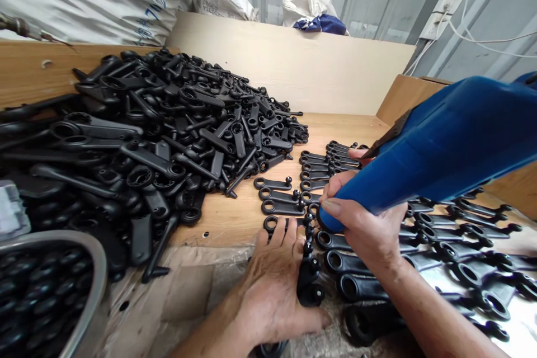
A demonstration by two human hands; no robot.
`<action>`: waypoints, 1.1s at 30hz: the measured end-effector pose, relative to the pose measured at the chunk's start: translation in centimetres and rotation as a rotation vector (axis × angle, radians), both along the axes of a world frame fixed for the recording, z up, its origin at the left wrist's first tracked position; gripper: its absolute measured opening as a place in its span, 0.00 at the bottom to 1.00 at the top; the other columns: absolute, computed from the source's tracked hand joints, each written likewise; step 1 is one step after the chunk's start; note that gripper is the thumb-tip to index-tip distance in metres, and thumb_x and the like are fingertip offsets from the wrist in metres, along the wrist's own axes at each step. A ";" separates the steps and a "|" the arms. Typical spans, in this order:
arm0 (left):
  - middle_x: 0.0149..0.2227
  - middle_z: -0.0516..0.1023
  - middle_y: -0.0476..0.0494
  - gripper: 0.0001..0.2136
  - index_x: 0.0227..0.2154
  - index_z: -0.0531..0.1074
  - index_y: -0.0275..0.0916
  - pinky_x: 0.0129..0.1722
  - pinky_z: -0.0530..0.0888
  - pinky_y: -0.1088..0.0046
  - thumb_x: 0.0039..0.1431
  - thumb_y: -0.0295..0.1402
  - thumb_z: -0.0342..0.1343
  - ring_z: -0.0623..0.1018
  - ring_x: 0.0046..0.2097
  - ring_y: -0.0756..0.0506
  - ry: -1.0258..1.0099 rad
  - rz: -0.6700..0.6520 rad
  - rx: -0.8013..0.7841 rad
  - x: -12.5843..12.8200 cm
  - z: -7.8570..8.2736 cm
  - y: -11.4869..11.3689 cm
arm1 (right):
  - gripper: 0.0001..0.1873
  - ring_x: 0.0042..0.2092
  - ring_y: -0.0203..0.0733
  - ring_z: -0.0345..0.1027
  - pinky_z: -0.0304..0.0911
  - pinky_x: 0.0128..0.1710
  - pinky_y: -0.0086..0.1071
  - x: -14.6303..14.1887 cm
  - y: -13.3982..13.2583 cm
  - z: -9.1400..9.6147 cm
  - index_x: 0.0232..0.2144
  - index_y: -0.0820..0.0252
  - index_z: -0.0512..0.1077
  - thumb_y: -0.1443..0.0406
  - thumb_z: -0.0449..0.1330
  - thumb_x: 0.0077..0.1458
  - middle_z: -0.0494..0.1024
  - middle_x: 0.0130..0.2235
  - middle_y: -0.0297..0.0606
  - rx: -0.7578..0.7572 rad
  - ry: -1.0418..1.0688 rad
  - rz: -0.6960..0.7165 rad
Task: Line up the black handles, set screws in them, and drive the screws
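My left hand (272, 285) lies flat across a column of black crank handles (283, 208), its fingertips on one handle and its thumb stretched out to the right. Each handle has a ring at one end and a small knob at the other. My right hand (373, 229) is wrapped round the near end of a blue tool (440, 145) with a thick round body, tilted up to the right. The tool's end is just right of the left hand's column, above more handles laid in rows. Its exact kind, and what its end touches, I cannot make out.
A big heap of black crank handles (168, 123) fills the left. At lower left stands a metal-rimmed bowl (98, 268) of black knobs. A pale board (293, 67) closes the back; a cardboard box (403, 98) and power strip (444, 11) with cables are at right.
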State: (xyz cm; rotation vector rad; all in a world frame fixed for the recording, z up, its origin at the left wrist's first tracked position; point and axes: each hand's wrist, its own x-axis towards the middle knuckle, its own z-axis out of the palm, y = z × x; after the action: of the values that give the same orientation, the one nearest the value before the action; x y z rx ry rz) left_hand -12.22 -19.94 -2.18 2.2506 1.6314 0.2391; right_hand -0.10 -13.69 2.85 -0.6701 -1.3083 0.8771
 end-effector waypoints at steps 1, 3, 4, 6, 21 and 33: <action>0.64 0.46 0.29 0.47 0.61 0.50 0.36 0.57 0.51 0.44 0.39 0.55 0.55 0.47 0.63 0.28 -0.002 -0.002 -0.006 0.0 0.2 0.0 | 0.31 0.21 0.37 0.64 0.62 0.20 0.33 -0.1 -0.1 -0.1 0.43 0.55 0.65 0.67 0.68 0.33 0.72 0.23 0.27 0.003 -0.007 0.014; 0.64 0.47 0.28 0.47 0.61 0.49 0.35 0.56 0.53 0.43 0.39 0.54 0.54 0.48 0.63 0.28 -0.003 0.001 -0.013 0.1 0.5 0.0 | 0.31 0.22 0.36 0.65 0.62 0.20 0.32 -0.1 -0.3 -0.1 0.43 0.55 0.65 0.69 0.68 0.33 0.73 0.24 0.27 -0.013 -0.021 0.054; 0.64 0.48 0.28 0.47 0.61 0.49 0.35 0.56 0.54 0.43 0.39 0.54 0.54 0.48 0.63 0.27 -0.002 0.006 -0.012 0.1 0.6 0.0 | 0.31 0.22 0.36 0.65 0.62 0.21 0.31 -0.1 -0.4 -0.2 0.43 0.56 0.65 0.70 0.67 0.33 0.73 0.24 0.27 -0.021 -0.020 0.068; 0.63 0.49 0.29 0.46 0.60 0.52 0.36 0.56 0.54 0.43 0.39 0.54 0.54 0.49 0.62 0.27 -0.001 0.008 0.005 0.1 0.7 0.0 | 0.31 0.22 0.36 0.65 0.62 0.21 0.31 0.0 -0.4 -0.2 0.43 0.56 0.65 0.69 0.67 0.33 0.73 0.24 0.27 -0.026 0.004 0.074; 0.65 0.38 0.34 0.47 0.62 0.46 0.33 0.60 0.38 0.50 0.41 0.53 0.54 0.38 0.64 0.32 -0.068 0.059 -0.155 0.0 0.5 -0.4 | 0.28 0.23 0.40 0.65 0.63 0.24 0.35 0.1 2.1 0.1 0.41 0.60 0.67 0.63 0.68 0.33 0.73 0.22 0.29 0.000 0.235 -0.051; 0.65 0.40 0.33 0.48 0.62 0.47 0.33 0.60 0.40 0.48 0.39 0.54 0.56 0.38 0.64 0.31 -0.096 0.064 -0.098 -0.4 -1.0 -0.3 | 0.14 0.24 0.38 0.66 0.63 0.25 0.34 0.0 2.3 -0.5 0.28 0.60 0.70 0.63 0.68 0.36 0.73 0.22 0.30 0.033 0.196 -0.032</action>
State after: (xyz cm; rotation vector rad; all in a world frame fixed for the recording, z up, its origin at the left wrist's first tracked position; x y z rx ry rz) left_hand -12.60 -20.25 -3.15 2.0850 1.6304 0.2725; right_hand -0.06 -11.36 2.36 -0.5631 -1.1314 0.8711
